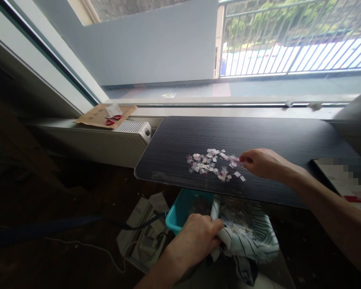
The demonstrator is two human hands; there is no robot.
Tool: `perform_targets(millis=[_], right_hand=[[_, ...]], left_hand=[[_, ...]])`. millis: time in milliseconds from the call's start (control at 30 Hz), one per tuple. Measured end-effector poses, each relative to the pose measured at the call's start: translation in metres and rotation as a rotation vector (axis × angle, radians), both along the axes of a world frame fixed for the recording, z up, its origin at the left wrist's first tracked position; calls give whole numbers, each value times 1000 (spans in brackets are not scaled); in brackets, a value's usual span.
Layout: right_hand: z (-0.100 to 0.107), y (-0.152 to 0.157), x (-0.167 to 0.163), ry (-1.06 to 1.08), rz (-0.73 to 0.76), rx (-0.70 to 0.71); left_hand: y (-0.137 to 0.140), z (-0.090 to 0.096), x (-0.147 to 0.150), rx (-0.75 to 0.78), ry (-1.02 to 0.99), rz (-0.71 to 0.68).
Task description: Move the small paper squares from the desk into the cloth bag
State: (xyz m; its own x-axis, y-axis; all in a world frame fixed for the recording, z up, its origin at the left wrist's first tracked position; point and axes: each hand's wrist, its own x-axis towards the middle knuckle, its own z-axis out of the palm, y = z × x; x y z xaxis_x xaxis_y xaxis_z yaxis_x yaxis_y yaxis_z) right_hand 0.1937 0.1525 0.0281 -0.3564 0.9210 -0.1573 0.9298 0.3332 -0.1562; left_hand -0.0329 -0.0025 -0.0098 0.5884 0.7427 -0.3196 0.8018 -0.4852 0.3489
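Small white and pinkish squares (203, 163), some see-through, lie scattered in a loose pile on the dark wood-grain tabletop (243, 132). My right hand (260, 162) is at the pile's right end, its fingers pinched together at a small pinkish translucent piece (237, 161). Below the table's front edge, my left hand (198, 233) is closed on the rim of a pale cloth with dark stripes (264, 237). The cloth forms an open pouch with many small light pieces inside. Close to its left stands a turquoise plastic basin (177, 208), partly covered by the cloth and my left hand.
Red-handled scissors (112, 119) lie on a brown paper envelope (93, 116) on the sill, beside a white radiator (132, 130). A dark-edged object (331, 172) sits at the table's right. On the floor are a box with odds and ends (147, 241) and a white cable (102, 248).
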Motion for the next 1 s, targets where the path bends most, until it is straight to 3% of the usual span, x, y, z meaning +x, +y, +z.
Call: perform_targets(millis=[367,1000], right_hand=[[-2,-17,25,53,7,20],[-1,-35,34,12,-18,53]], left_hand=[[1,-2,6,43,-12,-29],[-1,-3,8,70,-20,-52]])
